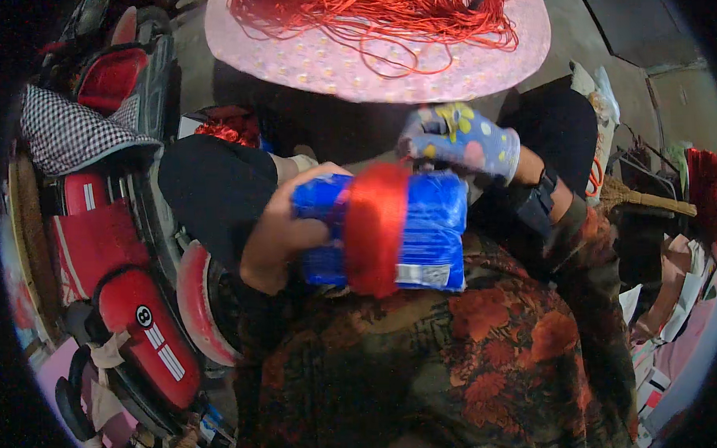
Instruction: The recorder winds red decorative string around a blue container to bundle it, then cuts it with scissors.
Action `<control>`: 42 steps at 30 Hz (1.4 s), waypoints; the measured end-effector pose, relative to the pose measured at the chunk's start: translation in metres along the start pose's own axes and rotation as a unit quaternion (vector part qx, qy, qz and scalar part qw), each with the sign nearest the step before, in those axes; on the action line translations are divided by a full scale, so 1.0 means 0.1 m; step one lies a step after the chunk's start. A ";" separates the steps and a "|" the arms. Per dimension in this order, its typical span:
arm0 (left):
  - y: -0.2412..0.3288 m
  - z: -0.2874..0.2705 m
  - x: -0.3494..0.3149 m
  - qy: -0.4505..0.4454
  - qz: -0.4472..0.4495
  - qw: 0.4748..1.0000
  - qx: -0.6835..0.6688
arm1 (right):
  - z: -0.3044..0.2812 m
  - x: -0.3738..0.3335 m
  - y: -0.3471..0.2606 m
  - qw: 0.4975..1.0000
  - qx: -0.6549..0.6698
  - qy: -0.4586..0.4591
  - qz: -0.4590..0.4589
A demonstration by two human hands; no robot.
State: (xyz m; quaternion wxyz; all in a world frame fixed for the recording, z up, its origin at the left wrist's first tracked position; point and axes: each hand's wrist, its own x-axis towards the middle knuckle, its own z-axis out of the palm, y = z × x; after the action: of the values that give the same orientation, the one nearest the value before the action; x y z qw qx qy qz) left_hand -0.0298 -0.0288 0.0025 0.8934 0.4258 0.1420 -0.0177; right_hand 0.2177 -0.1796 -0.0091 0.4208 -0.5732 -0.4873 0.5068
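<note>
A blue plastic-wrapped packet (434, 241) is held over my lap, with a thick shiny band of red cord (377, 231) wound around its middle. My bare left hand (278, 231) grips the packet's left end, thumb across the front. Just above its upper right edge is my right hand (462, 141), in a blue flowered glove. Its fingers are curled closed, and a bit of red cord shows at the fingertips beside the band. Motion smears the packet and the fingers slightly.
Ahead stands a round pink-covered table (290, 64) with a loose heap of red cords (383, 18). A red and black ride-on vehicle (149, 334) with a checked cloth (79, 131) is on the left. A box with shiny red material (233, 130) sits by my left knee; a straw broom (642, 198) lies right.
</note>
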 end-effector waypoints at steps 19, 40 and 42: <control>-0.08 0.12 0.00 0.150 -0.038 0.939 0.307 | -0.10 0.14 -0.01 0.993 -0.111 -0.001 -0.048; 0.06 0.02 -0.02 0.058 0.050 0.996 -0.043 | -0.11 0.00 -0.01 0.981 -0.191 0.005 -0.029; 0.13 0.15 0.06 0.156 0.110 0.974 -0.121 | 0.11 -0.16 0.11 0.999 -0.040 0.030 -0.009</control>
State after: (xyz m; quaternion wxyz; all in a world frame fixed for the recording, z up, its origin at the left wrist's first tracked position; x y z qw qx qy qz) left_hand -0.0188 -0.0317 0.0195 0.9017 0.3251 0.2327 0.1647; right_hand 0.2085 -0.1970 -0.0184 0.4168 -0.6001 -0.4996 0.4653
